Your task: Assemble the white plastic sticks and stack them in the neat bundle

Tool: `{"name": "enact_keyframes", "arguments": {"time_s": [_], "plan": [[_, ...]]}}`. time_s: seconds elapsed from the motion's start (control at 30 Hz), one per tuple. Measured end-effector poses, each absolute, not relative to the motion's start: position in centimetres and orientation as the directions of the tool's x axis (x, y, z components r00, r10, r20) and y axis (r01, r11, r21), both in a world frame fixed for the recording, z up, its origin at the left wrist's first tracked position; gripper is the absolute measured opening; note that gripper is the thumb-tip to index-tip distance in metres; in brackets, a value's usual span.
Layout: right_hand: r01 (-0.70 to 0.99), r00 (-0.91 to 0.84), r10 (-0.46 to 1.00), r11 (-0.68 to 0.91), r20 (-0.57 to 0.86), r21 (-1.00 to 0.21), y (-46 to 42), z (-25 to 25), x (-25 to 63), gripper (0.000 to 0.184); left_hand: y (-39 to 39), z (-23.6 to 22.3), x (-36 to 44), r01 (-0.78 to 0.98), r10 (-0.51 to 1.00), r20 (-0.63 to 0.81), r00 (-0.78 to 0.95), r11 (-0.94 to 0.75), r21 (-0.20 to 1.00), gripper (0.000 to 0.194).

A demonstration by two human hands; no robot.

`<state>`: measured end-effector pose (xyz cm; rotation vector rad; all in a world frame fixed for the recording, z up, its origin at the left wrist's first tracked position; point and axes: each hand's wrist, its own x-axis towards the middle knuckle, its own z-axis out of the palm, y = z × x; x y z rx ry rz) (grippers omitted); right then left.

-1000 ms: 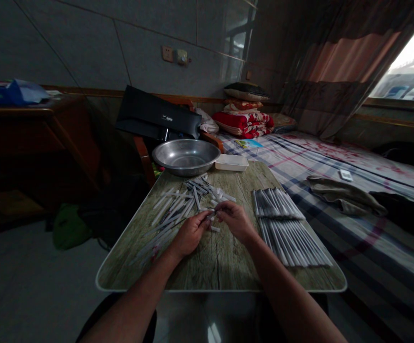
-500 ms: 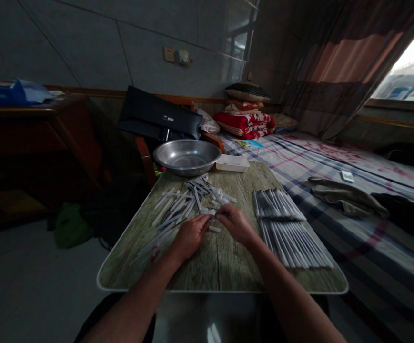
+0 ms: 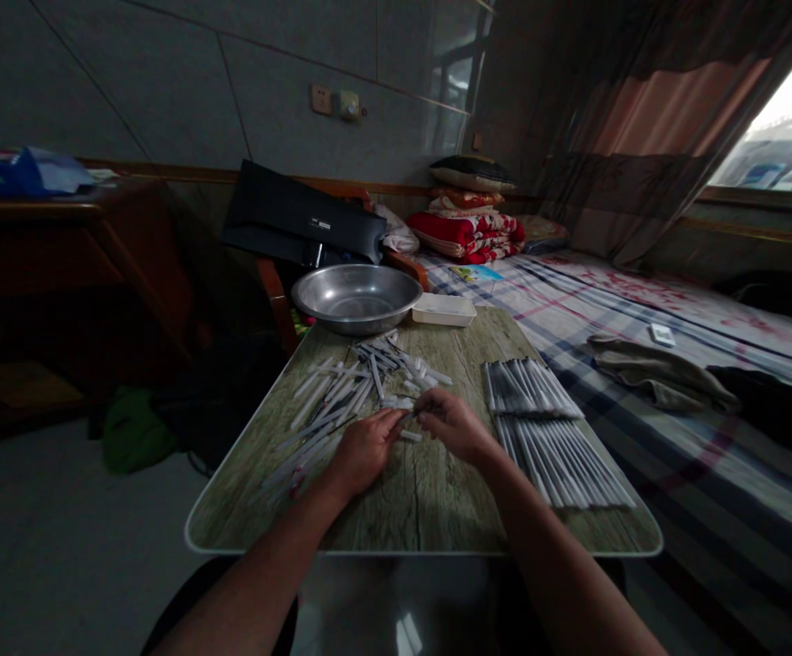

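Note:
Over the middle of the table, my left hand (image 3: 366,448) and my right hand (image 3: 451,421) meet with fingertips pinched. Between them is a small, thin, dark pen-like piece (image 3: 407,415), mostly hidden by the fingers. Loose white tubes (image 3: 331,415), which look like pen parts, lie scattered left of my hands. Beyond the fingertips is a heap of shorter white and dark pieces (image 3: 385,355). A short white piece (image 3: 410,436) rests on the table just below the fingers. To the right, slim white pen-like sticks lie side by side in an upper row (image 3: 529,389) and a lower row (image 3: 563,463).
A wide metal basin (image 3: 358,319) and a shallow white tray (image 3: 444,312) stand at the far end of the wood-patterned table (image 3: 437,519). A bed (image 3: 573,301) with folded bedding (image 3: 468,235) adjoins on the right. A wooden desk (image 3: 60,246) stands left.
My fingertips have drawn slightly apart, and more of the thin dark piece shows between them. The loose tubes and the rows have not visibly moved.

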<state>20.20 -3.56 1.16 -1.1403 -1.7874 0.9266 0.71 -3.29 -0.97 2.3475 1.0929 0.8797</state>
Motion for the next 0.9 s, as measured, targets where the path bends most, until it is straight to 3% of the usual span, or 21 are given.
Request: {"name": "enact_keyframes", "arguments": {"time_s": [0.07, 0.23, 0.37, 0.43, 0.63, 0.8, 0.9], "plan": [[0.429, -0.275, 0.932, 0.337, 0.234, -0.838, -3.68, 1.44, 20.04, 0.007, -3.27, -1.09, 0.68, 0.522, 0.776, 0.376, 0.507, -0.623, 0.582, 0.034], [0.481, -0.233, 0.947, 0.31, 0.221, -0.82, -3.82, 1.46, 19.93, 0.039, -3.34, -1.37, 0.65, 0.513, 0.765, 0.383, 0.517, -0.636, 0.577, 0.035], [0.351, -0.26, 0.932, 0.336, 0.254, -0.874, -3.94, 1.24, 20.13, 0.01, -3.36, -1.15, 0.61, 0.529, 0.777, 0.363, 0.514, -0.621, 0.578, 0.034], [0.358, -0.272, 0.926, 0.351, 0.263, -0.865, -3.97, 1.15, 20.1, 0.006, -3.37, -1.03, 0.62, 0.53, 0.773, 0.358, 0.524, -0.625, 0.573, 0.035], [0.44, -0.219, 0.949, 0.305, 0.229, -0.845, -3.95, 0.77, 19.82, 0.033, -3.43, -1.09, 0.69, 0.527, 0.767, 0.366, 0.526, -0.632, 0.568, 0.035], [0.366, -0.25, 0.933, 0.337, 0.257, -0.868, -4.13, 0.81, 19.81, 0.007, -3.37, -1.26, 0.56, 0.524, 0.77, 0.378, 0.514, -0.631, 0.572, 0.034], [0.428, -0.259, 0.932, 0.346, 0.254, -0.835, -4.16, 0.71, 19.71, 0.014, -3.34, -1.45, 0.5, 0.536, 0.762, 0.367, 0.534, -0.64, 0.551, 0.035]]}}
